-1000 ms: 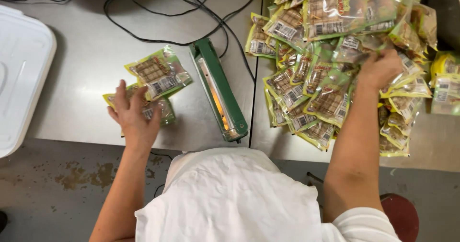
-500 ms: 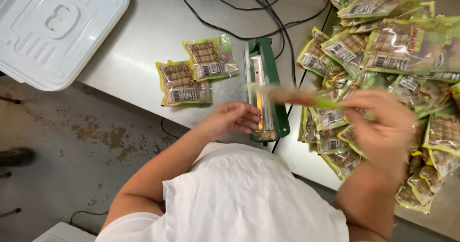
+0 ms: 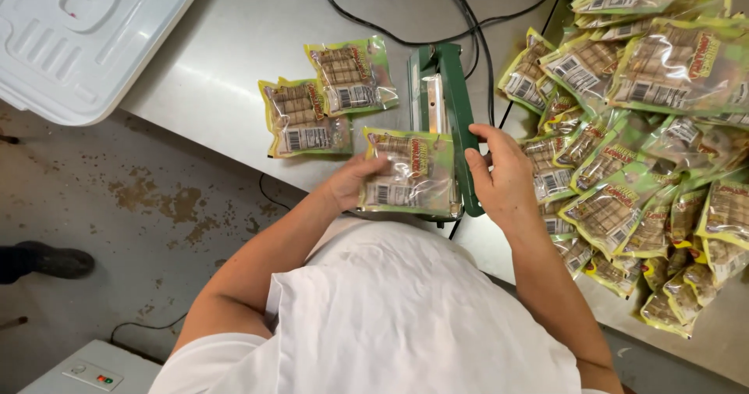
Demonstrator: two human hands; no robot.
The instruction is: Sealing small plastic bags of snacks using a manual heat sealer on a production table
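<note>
Pouch point(image 3: 408, 174) moved onto sealer point(image 3: 446, 113); left hand point(image 3: 351, 182) gripped its edge, right hand point(image 3: 503, 172) open on sealer. Sealing step; next: press bar.

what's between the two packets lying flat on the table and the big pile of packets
In the head view, the green heat sealer lies between the two flat packets and the pile, with the held packet at its near end.

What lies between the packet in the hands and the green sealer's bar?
Nothing visible: the left hand holds the snack packet with its edge at the green heat sealer, and the right hand rests on the sealer's arm.
</note>
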